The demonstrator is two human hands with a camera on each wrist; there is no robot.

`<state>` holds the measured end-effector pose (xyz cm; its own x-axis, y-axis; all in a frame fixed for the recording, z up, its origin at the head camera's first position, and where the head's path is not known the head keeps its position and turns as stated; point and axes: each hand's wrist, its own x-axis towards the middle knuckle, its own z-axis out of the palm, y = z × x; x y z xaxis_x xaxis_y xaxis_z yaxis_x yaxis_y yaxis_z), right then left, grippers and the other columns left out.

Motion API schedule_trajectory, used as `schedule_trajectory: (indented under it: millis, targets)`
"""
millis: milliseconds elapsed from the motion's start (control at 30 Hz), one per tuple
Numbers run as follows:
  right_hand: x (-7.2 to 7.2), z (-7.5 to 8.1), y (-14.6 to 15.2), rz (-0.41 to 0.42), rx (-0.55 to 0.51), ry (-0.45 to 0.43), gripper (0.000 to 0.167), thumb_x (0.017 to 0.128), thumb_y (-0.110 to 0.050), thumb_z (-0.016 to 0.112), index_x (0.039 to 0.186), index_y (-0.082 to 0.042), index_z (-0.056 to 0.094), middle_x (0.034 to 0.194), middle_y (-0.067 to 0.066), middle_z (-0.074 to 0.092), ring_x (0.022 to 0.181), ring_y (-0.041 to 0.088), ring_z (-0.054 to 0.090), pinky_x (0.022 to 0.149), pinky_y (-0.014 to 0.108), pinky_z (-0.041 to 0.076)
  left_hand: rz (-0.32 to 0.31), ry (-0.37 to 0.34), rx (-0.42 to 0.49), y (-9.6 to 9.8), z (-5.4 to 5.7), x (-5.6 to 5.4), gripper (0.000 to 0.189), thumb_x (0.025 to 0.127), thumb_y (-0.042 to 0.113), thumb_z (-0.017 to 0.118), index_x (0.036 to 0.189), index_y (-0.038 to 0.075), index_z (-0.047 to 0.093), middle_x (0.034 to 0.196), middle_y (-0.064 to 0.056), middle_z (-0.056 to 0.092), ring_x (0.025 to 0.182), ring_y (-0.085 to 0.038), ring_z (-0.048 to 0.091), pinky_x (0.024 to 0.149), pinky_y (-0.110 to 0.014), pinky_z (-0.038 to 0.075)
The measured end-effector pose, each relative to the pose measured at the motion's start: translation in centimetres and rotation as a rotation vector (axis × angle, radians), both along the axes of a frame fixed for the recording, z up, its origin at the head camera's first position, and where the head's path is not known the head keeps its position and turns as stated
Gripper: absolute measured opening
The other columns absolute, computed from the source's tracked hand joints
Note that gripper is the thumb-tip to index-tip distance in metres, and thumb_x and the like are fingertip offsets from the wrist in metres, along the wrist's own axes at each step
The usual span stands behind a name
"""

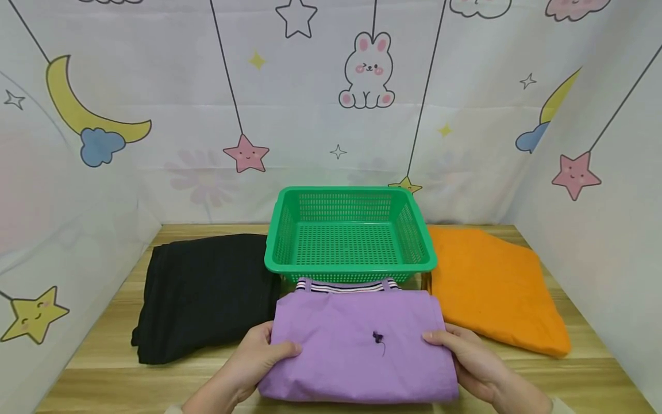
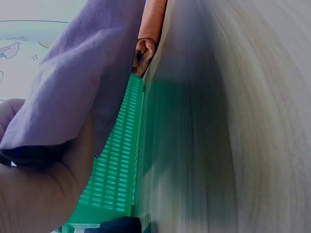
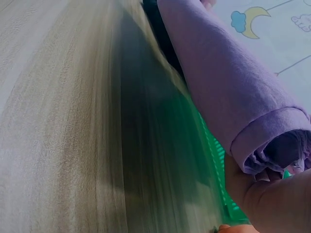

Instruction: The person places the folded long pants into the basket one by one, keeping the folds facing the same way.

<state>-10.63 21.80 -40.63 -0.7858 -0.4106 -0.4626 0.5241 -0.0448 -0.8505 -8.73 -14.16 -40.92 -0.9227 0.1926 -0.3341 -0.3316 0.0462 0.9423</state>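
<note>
Left hand [image 1: 254, 356] and right hand [image 1: 473, 361] are pinching folded purple cloth [image 1: 351, 351] by its sides, off the desk [image 1: 114, 382]; level grip should be preserving folds.

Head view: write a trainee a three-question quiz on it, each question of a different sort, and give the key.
1. What colour is the folded cloth that the left hand and right hand hold?
2. True or false: the green basket stands farther from the person than the held cloth.
3. Where does the orange cloth lie, seen from the person's side? A) left of the basket; B) right of the basket; C) inside the basket.

Key: 1. Purple. 2. True. 3. B.
</note>
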Motion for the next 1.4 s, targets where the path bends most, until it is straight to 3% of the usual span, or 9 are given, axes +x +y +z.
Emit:
schedule_trajectory:
  millis: [233, 800, 1400]
  targets:
    - [-0.1, 0.4, 0.0, -0.002, -0.001, -0.010, 0.066, 0.096, -0.027, 0.053, 0.141, 0.008, 0.020, 0.115, 0.003, 0.061, 0.104, 0.017, 0.060, 0.090, 0.037, 0.051, -0.004, 0.007, -0.001, 0.0, 0.5, 0.0, 0.045, 0.079, 0.009, 0.067, 0.116, -0.009, 0.051, 0.094, -0.005, 0.065, 0.081, -0.016, 0.064, 0.070, -0.031, 0.054]
    - [0.1, 1.1, 0.2, 0.013, -0.025, 0.003, 0.057, 0.097, -0.025, 0.050, 0.138, 0.005, 0.025, 0.114, 0.002, 0.061, 0.104, 0.017, 0.060, 0.090, 0.037, 0.051, -0.009, -0.003, 0.013, 0.0, 1.2, 0.1, 0.047, 0.079, 0.010, 0.067, 0.118, -0.009, 0.050, 0.096, -0.006, 0.066, 0.082, -0.017, 0.064, 0.071, -0.032, 0.055]
    - [0.2, 1.7, 0.2, 0.021, -0.020, 0.000, 0.062, 0.098, -0.026, 0.049, 0.141, 0.007, 0.020, 0.116, 0.003, 0.060, 0.105, 0.017, 0.059, 0.091, 0.036, 0.051, -0.015, -0.009, 0.018, -0.1, 1.9, 0.2, 0.048, 0.079, 0.012, 0.068, 0.118, -0.009, 0.050, 0.096, -0.006, 0.066, 0.082, -0.017, 0.065, 0.071, -0.032, 0.055]
